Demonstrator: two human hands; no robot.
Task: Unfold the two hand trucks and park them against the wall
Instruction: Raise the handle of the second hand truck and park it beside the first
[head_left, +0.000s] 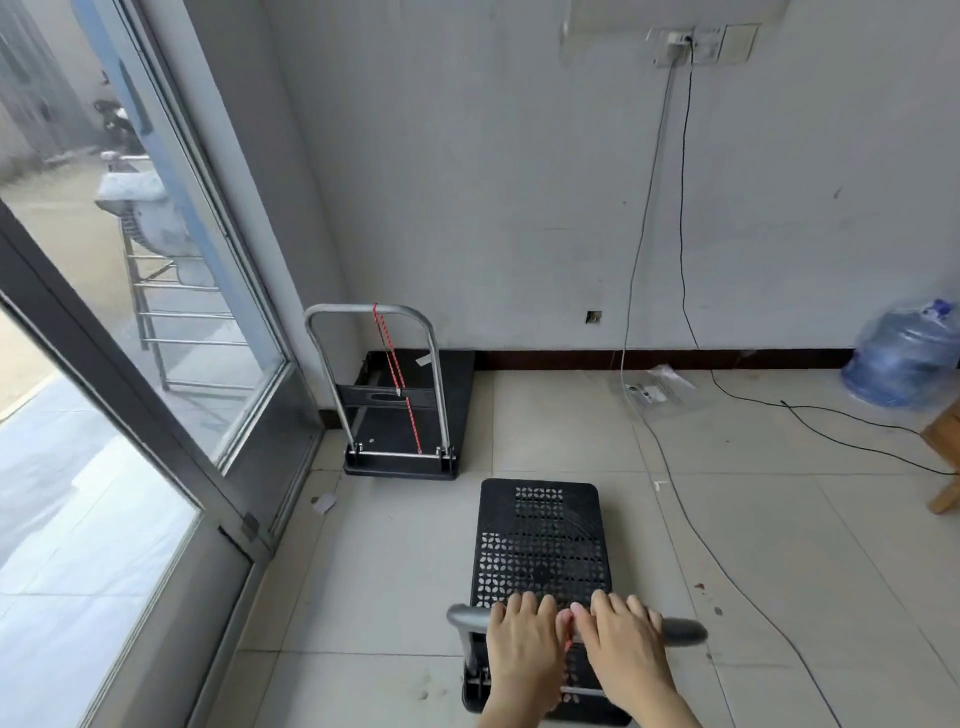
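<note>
One hand truck (405, 410) stands unfolded in the corner, its black deck against the white wall (467, 182) and its silver handle upright with a red cord hanging from it. A second hand truck (543, 540) with a perforated black deck stands on the tiled floor in front of me, a little way out from the wall. Its grey handle bar (680, 630) is raised. My left hand (522, 636) and my right hand (623, 636) lie side by side over the bar, fingers curled on it. A bit of red cord shows between them.
A glass door and window (156, 364) run along the left. Thin cables (691, 519) trail from a wall socket across the floor on the right. A blue water jug (904, 358) and a wooden leg (945, 457) stand at far right. A plastic bag (654, 392) lies by the baseboard.
</note>
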